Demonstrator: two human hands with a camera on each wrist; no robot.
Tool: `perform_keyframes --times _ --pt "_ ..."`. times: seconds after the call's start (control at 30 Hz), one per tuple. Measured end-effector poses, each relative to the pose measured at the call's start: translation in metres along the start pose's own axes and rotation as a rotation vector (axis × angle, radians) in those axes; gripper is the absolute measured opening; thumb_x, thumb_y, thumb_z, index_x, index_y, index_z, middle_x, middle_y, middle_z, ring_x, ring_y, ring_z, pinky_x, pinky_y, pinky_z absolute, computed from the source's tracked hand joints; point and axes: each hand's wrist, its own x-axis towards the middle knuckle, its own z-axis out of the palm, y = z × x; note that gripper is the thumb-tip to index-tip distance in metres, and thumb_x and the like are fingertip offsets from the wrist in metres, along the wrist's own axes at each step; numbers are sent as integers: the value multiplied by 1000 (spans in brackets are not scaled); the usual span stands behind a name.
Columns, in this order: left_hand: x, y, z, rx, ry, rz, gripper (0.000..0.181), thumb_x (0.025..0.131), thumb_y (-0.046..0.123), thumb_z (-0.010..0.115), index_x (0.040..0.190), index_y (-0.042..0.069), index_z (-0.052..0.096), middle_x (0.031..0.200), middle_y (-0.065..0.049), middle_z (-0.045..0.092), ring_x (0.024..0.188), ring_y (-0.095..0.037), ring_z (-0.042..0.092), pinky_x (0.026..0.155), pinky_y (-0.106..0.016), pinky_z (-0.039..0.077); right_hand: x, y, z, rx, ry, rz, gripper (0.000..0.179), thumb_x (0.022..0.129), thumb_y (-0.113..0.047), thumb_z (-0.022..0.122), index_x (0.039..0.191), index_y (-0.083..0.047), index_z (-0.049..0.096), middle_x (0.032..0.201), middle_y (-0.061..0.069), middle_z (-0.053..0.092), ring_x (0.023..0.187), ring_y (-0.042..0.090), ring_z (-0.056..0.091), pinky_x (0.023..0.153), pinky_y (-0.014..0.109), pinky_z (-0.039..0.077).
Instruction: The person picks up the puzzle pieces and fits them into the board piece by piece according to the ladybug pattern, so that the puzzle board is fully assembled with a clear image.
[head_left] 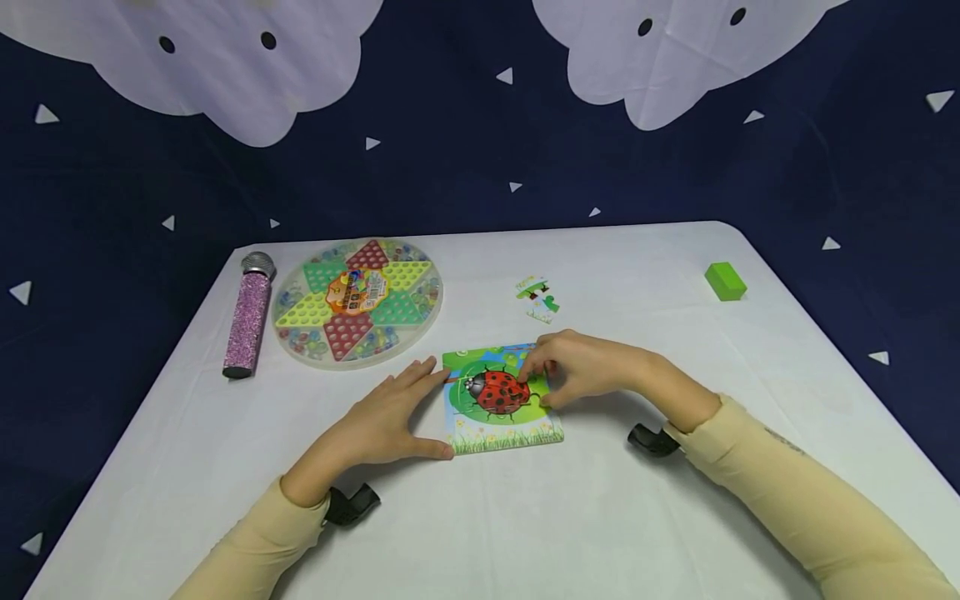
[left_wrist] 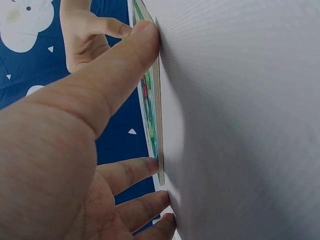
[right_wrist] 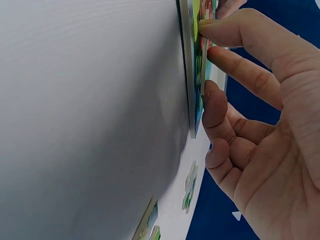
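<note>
A square jigsaw puzzle [head_left: 498, 392] with a red ladybug on a green leaf lies flat on the table. My left hand [head_left: 386, 417] rests along its left side, thumb at the near corner and fingers extended toward the far one. Over the puzzle's right part, my right hand [head_left: 588, 367] pinches a thin puzzle piece [right_wrist: 203, 75] between thumb and fingers. That piece is tilted slightly off the board in the right wrist view, and its picture is mostly hidden. Beyond the puzzle lie several loose puzzle pieces [head_left: 534, 289].
At the back left is a round Chinese checkers board [head_left: 348, 337] holding coloured marbles. A pink glitter microphone [head_left: 249, 321] lies left of it. A green block [head_left: 725, 282] sits near the table's right edge. A dark patterned cloth [head_left: 450, 183] hangs behind the white table [head_left: 525, 533].
</note>
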Motion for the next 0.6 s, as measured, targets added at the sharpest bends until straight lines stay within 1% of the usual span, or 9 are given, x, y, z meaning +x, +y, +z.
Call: perform_keyframes --times 0.13,0.4,0.6 --pt "0 0 0 0 0 0 112 81 57 90 169 12 36 179 -16 23 167 -40 20 132 -67 22 2 -1 0 5 -9 2 40 85 -21 88 125 -18 79 104 -5 69 92 10 59 85 30 53" --pt "1 0 0 3 1 0 112 81 57 90 169 12 36 179 -16 23 167 -40 21 132 -67 22 7 -2 -1 0 -9 -29 40 84 -19 87 123 -16 79 101 -3 68 91 11 58 84 31 52" --pt "1 0 0 4 -1 -8 113 81 57 90 169 12 36 179 -16 23 167 -40 20 133 -66 22 10 -2 0 -13 -20 -10 40 84 -19 88 123 -17 80 103 -3 68 92 11 59 86 32 53"
